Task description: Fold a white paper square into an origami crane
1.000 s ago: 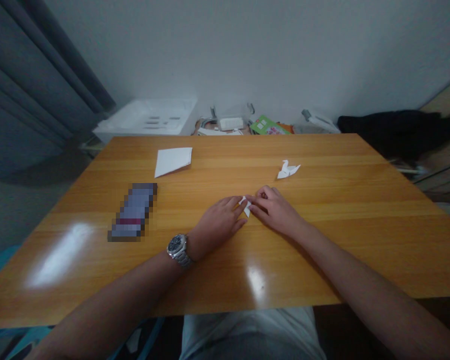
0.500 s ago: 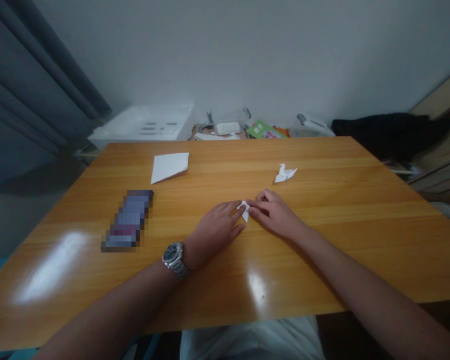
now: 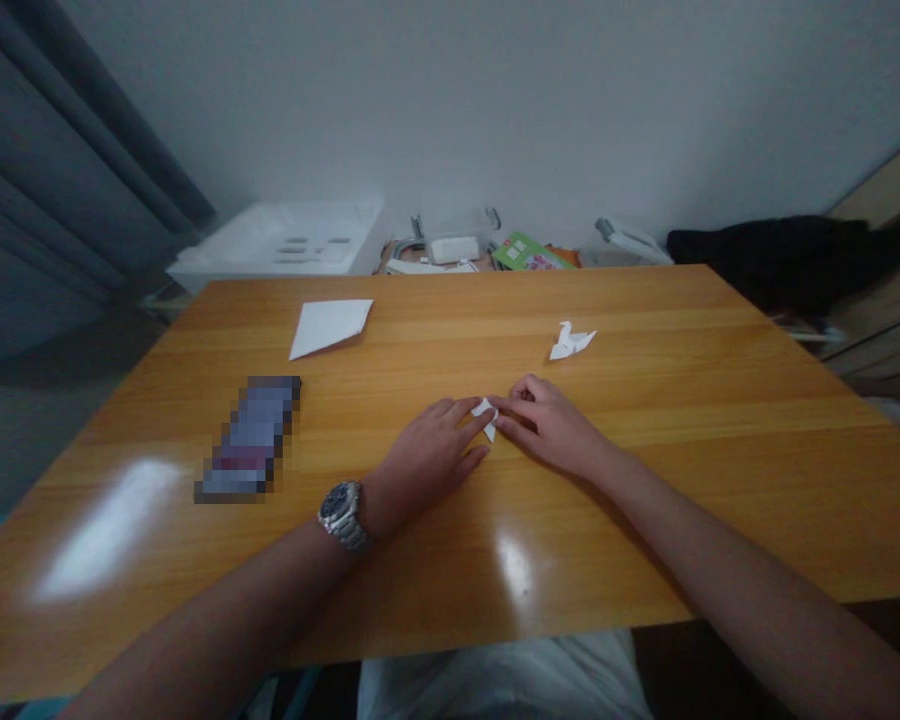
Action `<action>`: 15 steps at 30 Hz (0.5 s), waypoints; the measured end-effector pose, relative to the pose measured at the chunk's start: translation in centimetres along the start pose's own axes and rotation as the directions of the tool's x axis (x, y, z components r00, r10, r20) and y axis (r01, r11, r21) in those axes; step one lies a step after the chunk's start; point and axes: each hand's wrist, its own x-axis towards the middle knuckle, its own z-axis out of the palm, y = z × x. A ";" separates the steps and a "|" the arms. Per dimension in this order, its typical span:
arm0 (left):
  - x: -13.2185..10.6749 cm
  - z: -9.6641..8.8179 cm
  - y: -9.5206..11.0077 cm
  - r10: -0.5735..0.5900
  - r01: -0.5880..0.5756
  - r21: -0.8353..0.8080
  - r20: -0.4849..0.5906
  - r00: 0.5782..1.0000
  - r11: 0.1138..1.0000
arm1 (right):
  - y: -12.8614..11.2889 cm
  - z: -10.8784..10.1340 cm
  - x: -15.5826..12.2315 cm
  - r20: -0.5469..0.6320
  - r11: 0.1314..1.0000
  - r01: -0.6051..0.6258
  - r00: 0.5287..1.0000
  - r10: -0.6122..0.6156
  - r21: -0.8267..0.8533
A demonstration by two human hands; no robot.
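Note:
A small white folded paper piece (image 3: 487,416) lies on the wooden table (image 3: 645,480) in front of me. My left hand (image 3: 427,450), with a metal watch (image 3: 343,515) on its wrist, presses its fingertips on the paper's left side. My right hand (image 3: 551,425) pinches the paper's right side with curled fingers. Most of the paper is hidden under both hands.
A finished white paper crane (image 3: 569,341) stands beyond my right hand. A larger folded white sheet (image 3: 328,325) lies at the far left. A blurred dark flat object (image 3: 249,437) lies to the left. White bins, clutter and a black cloth (image 3: 780,255) lie behind the table.
Both hands stay on the small paper with only slight finger shifts. The view has drifted a little.

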 end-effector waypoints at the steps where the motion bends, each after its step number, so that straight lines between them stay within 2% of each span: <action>1: 0.0 0.0 0.0 0.001 -0.001 0.003 0.003 1.000 1.000 | 0.0 0.1 0.0 0.002 1.000 -0.002 1.000 0.002 -0.004; 15: -0.2 0.4 0.3 -0.060 0.058 -0.061 -0.030 0.998 0.996 | -0.6 -0.2 0.1 0.046 0.999 -0.004 0.999 0.007 -0.053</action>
